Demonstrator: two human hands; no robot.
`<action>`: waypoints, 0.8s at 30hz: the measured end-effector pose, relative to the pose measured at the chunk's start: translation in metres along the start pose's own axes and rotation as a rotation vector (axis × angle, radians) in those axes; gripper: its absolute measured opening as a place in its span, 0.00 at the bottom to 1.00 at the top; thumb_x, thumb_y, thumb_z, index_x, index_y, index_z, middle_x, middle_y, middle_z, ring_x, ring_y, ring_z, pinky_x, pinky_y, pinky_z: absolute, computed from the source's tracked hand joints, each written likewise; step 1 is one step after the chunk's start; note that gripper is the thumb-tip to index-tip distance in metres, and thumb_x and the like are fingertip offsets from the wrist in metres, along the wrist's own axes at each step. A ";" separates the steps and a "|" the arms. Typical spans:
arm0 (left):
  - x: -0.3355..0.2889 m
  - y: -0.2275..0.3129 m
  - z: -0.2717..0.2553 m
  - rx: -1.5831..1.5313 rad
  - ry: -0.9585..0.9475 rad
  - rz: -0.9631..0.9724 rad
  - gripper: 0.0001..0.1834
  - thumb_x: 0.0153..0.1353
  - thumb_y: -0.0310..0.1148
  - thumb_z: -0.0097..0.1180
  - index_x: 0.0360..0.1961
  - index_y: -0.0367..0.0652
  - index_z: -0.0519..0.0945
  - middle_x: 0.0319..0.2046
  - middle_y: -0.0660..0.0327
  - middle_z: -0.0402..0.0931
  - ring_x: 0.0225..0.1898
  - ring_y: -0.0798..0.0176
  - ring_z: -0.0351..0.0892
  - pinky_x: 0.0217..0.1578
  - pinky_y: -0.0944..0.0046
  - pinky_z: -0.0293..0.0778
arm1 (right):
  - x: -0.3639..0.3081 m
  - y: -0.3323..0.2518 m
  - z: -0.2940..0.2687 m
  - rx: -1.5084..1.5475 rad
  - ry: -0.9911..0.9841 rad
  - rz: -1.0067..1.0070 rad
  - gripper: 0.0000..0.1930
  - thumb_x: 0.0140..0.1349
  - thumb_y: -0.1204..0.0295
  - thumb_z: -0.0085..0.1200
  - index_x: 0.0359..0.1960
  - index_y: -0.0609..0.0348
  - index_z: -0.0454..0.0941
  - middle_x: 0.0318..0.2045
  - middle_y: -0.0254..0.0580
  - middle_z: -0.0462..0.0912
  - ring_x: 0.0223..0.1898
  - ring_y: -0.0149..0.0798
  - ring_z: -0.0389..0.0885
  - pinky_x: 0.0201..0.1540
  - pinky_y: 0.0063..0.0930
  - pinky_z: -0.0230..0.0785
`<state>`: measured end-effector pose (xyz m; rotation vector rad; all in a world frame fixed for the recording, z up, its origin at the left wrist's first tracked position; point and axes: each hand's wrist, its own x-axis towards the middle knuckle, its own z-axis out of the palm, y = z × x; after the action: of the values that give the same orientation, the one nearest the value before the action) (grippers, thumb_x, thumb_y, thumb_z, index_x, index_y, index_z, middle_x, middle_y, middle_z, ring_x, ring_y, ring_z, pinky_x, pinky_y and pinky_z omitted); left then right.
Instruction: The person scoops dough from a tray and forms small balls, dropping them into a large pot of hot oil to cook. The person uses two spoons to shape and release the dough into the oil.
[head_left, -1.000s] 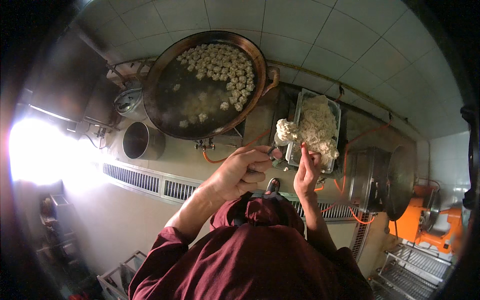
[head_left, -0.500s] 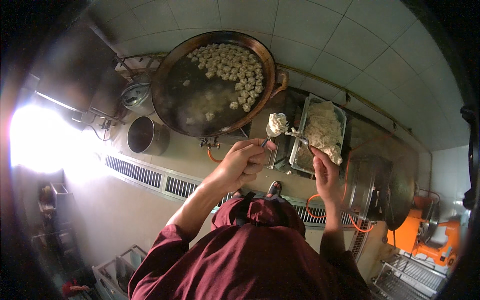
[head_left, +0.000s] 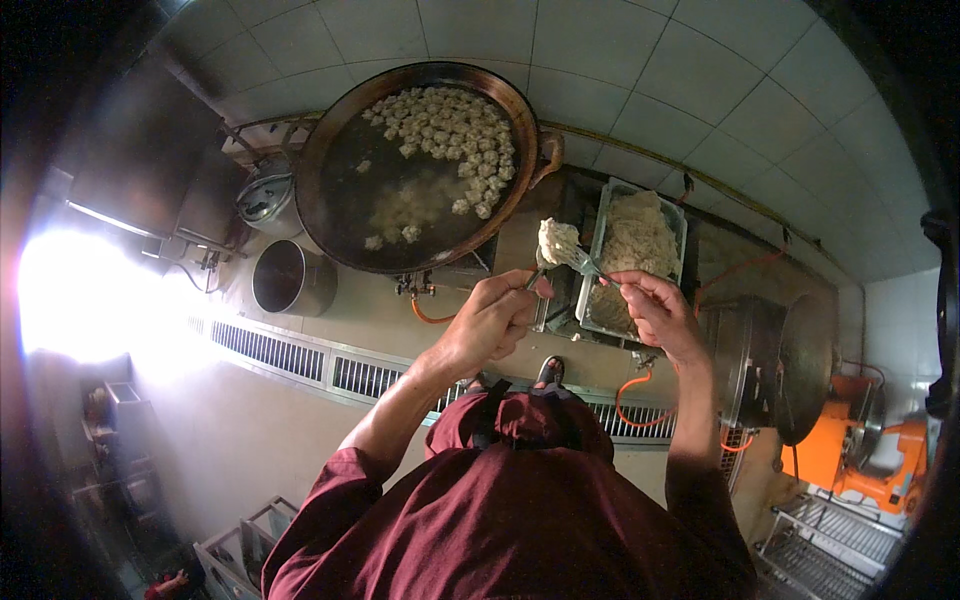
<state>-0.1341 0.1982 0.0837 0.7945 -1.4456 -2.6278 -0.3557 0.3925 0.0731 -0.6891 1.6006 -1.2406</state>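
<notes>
Pinched in my left hand (head_left: 490,325) is a spoon (head_left: 535,278), its bowl raised under a lump of pale, wet paste (head_left: 557,240). My right hand (head_left: 660,318) grips a second spoon (head_left: 592,268) by its handle, and that spoon's tip meets the right side of the lump. Just beyond my right hand, a rectangular tray (head_left: 597,240) holds a heap of the same paste. To the left stands a wide wok (head_left: 528,110) of dark, steaming liquid. Many pale balls (head_left: 450,130) float along its far right side, with a few loose ones nearer.
Left of the wok are a lidded pot (head_left: 268,200) and an open metal pot (head_left: 292,278). A floor drain grate (head_left: 270,345) runs past my feet. An orange machine (head_left: 855,460) and a wire rack (head_left: 830,540) stand at right. An orange hose (head_left: 622,400) hangs below the counter.
My right hand has turned and lifted slightly, bringing its spoon against the lump on the left spoon. The left hand is nearly still. The whole view has shifted a little.
</notes>
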 end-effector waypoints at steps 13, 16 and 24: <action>0.001 0.004 -0.023 0.122 0.085 0.092 0.13 0.75 0.29 0.44 0.52 0.38 0.79 0.22 0.73 0.59 0.17 0.78 0.54 0.18 0.70 0.51 | -0.007 0.011 0.016 -0.586 0.403 -0.284 0.20 0.79 0.62 0.46 0.65 0.56 0.79 0.30 0.34 0.75 0.31 0.33 0.73 0.38 0.30 0.70; -0.001 0.009 -0.023 0.459 0.105 0.138 0.14 0.75 0.29 0.43 0.52 0.38 0.80 0.22 0.72 0.62 0.20 0.76 0.59 0.22 0.68 0.58 | -0.006 0.005 0.033 -0.675 0.418 -0.602 0.21 0.75 0.76 0.46 0.68 0.53 0.77 0.34 0.44 0.76 0.35 0.41 0.75 0.48 0.34 0.71; -0.011 0.018 -0.045 0.171 0.081 0.059 0.14 0.76 0.29 0.44 0.54 0.35 0.79 0.21 0.74 0.59 0.18 0.78 0.53 0.18 0.69 0.51 | 0.010 0.009 0.051 -0.842 0.364 -0.632 0.33 0.64 0.88 0.49 0.70 0.45 0.77 0.34 0.42 0.66 0.37 0.42 0.70 0.47 0.30 0.68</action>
<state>-0.1074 0.1560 0.0831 0.8477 -1.6605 -2.4247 -0.3117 0.3670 0.0600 -1.6675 2.3398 -1.1183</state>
